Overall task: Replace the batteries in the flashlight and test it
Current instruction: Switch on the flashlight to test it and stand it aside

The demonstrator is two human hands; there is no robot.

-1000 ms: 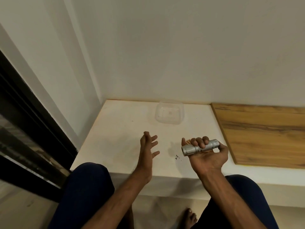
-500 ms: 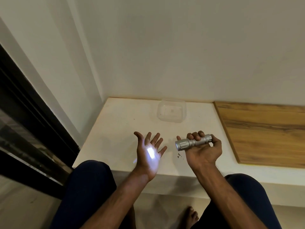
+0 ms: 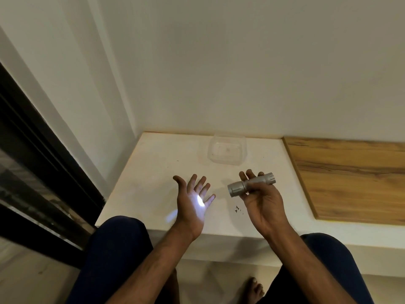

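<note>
A small silver flashlight [image 3: 252, 184] lies across the fingers of my right hand [image 3: 262, 202], its head pointing left. It is lit: a bright white spot falls on the palm of my left hand [image 3: 192, 200], which is held open, palm up, fingers spread, just left of the flashlight's head. A fainter patch of light spills onto the white ledge [image 3: 153, 172] below that hand. Both hands hover above the ledge. No loose batteries are visible.
A clear plastic container [image 3: 226, 151] sits on the ledge near the wall. A wooden panel [image 3: 350, 178] covers the ledge's right part. Small dark specks [image 3: 237, 209] lie between my hands. A dark window frame [image 3: 39, 163] runs along the left; my knees are below.
The flashlight came on: one second ago my left palm was edge-on and unlit, now it faces up with the beam on it. My right fingers have loosened around the flashlight.
</note>
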